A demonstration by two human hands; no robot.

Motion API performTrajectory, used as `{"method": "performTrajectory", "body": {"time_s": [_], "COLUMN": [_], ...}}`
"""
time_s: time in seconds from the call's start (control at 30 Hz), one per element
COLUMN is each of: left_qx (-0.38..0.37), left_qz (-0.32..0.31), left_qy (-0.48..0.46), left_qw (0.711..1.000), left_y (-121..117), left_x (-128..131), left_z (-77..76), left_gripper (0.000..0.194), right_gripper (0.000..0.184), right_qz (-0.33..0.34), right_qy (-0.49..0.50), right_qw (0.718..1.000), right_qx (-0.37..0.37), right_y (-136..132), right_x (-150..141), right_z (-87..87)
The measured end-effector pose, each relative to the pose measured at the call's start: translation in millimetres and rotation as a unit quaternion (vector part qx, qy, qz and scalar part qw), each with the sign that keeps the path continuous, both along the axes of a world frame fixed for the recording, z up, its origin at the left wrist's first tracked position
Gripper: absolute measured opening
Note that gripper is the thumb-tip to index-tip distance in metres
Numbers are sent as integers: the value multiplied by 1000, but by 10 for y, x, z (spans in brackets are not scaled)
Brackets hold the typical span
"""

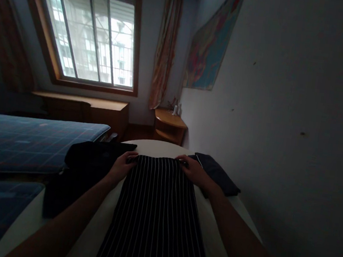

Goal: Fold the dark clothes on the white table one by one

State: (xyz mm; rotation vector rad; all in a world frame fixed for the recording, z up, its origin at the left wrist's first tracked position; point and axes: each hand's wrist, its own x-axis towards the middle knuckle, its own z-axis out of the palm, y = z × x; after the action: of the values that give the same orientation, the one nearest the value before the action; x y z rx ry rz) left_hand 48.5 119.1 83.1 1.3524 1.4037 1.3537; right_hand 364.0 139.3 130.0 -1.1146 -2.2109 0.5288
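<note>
A black garment with thin white stripes [156,209] lies lengthwise on a round pale table [153,147], running toward me past the bottom of the view. Its exact kind cannot be made out. At the far left corner, my left hand [124,165] is closed on the edge of the cloth. My right hand [192,170] pinches the far right corner, fingers bent over the fabric. Between both hands the far edge is stretched nearly straight. Dark clothing [90,160] rests just left of my left hand, and a folded dark garment [217,173] lies beside my right hand.
Mattresses with blue plaid covers [33,141] flank the table on the left. A white wall [286,96] runs close along the right. Beyond the table stand a corner shelf [171,118] and a wooden desk [109,104] under the window [89,32].
</note>
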Motion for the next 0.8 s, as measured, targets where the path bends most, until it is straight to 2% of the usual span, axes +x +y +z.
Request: {"method": "performTrajectory", "body": {"time_s": [0.17,0.27,0.4,0.5,0.6,0.7,0.8], "left_qx": [-48,-38,-27,-30,-16,12,36], "left_qz": [21,27,47,57,48,48,59], "left_qy": [13,22,41,62,85,111,137], "left_qw": [999,999,998,996,995,993,988], "left_y": [172,201,276,325,328,256,76], "left_x": [34,24,8,6,4,5,25], "left_z": [-354,-442,-456,-458,-428,-379,-390], "left_gripper": [48,48,43,52,60,63,64], "right_gripper": [34,31,33,38,51,59,52], "right_qz": [-37,-46,-82,-89,-101,-130,-126], "right_qy": [-62,-61,-56,-76,-87,-109,-166], "right_qw": [995,995,995,993,991,985,974], "right_qx": [-75,-63,-31,-27,-11,33,91], "right_y": [298,376,425,401,326,174,-119], "right_x": [-102,-136,-166,-175,-170,-180,-226], "right_z": [-311,-374,-375,-429,-467,-425,-351]}}
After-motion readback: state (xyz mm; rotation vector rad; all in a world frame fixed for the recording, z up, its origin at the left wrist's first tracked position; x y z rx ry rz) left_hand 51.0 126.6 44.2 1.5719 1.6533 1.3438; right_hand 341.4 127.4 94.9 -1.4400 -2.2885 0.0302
